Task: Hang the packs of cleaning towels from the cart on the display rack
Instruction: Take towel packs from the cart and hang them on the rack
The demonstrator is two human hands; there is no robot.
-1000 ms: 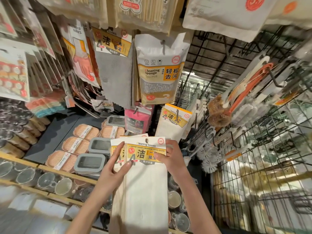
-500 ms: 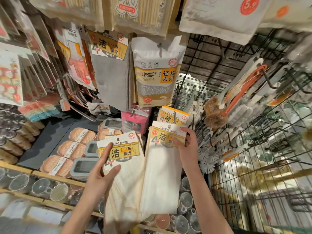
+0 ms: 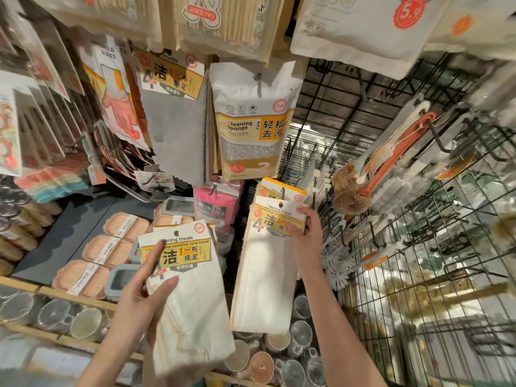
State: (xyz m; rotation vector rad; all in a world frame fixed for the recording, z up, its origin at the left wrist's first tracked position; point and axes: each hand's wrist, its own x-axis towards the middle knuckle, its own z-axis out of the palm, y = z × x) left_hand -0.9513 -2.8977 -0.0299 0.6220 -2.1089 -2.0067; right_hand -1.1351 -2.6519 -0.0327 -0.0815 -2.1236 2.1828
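My right hand [image 3: 305, 233] pinches the header card of one cleaning-towel pack [image 3: 265, 263], held up just below the packs already hanging [image 3: 280, 191] on the display rack [image 3: 349, 113]. My left hand [image 3: 145, 291] grips a second pack [image 3: 184, 275] by its card, lower and to the left, apart from the first. The cart is not in view. Step in hand, as I judge it: threading the right pack's punched hole [image 3: 281, 204] onto the hook. The hook tip is hidden behind the hung cards. Recommended: keep the card flat, line the hole up with the hook, push straight back. Keep the left pack clear until then.
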